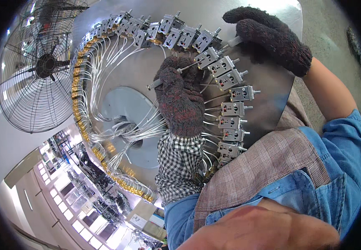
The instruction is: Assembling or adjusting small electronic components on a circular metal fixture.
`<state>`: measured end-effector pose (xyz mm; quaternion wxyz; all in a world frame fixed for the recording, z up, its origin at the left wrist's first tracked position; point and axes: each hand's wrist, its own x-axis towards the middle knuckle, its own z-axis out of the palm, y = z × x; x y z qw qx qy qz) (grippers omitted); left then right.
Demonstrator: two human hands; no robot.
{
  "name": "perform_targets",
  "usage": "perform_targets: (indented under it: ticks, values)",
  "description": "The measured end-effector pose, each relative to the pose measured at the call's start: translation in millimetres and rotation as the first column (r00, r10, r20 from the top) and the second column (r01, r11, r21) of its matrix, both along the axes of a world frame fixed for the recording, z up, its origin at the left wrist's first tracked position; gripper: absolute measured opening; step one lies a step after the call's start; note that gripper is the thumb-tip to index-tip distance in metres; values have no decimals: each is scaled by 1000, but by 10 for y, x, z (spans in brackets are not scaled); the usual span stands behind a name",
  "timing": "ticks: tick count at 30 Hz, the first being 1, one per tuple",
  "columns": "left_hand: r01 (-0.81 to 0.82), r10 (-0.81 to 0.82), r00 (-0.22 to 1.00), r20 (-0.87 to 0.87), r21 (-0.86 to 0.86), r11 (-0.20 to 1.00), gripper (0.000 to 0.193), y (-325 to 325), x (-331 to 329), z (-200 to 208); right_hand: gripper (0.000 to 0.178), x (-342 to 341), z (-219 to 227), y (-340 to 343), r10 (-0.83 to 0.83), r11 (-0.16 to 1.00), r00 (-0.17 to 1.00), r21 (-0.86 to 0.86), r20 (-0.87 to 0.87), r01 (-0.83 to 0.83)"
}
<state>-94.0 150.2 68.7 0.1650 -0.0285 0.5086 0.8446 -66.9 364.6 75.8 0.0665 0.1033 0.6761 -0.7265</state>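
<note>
Small box-shaped metal control units with shafts (229, 79), which look like thermostats, curve in a row around a round table. My left hand (180, 96), in a dark knitted glove, is closed in the middle of the ring. From its fingers sticks a thin metal rod with a grey, handle-like end (155, 84), and the rod points at the unit (206, 57) beside it. My right hand (268, 35), gloved alike, is at the upper right, one finger stretched out. Under its fingers shows a pale, handle-like piece (234, 41), its narrow end by that same unit's shaft.
White wires or thin tubes (105, 75) run from the units to a grey round hub (134, 100). Brass-coloured fittings (77, 83) line the table's left edge. A large wire-cage fan (45, 66) stands at the left. Cartons (141, 216) lie at the lower left.
</note>
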Motion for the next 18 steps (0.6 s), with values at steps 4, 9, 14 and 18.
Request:
perform_targets:
  ticks: [4,9,14,18]
  values:
    - [4,-4,1000,-24,-6,1000,29,16,1,6,34,-25,-93,109,82,995,995,-58,-57,-85]
    - [-2,1,1000,-23,-61,998,28,39,-38,33,31,-111,-268,123,-4,989,974,146,-227,38]
    - [-21,20,998,55,13,1000,29,48,-50,51,33,-168,-232,175,94,948,963,317,-254,-9]
    - [-2,1,1000,31,32,999,32,70,-69,69,34,-168,-154,156,13,981,988,195,-156,18]
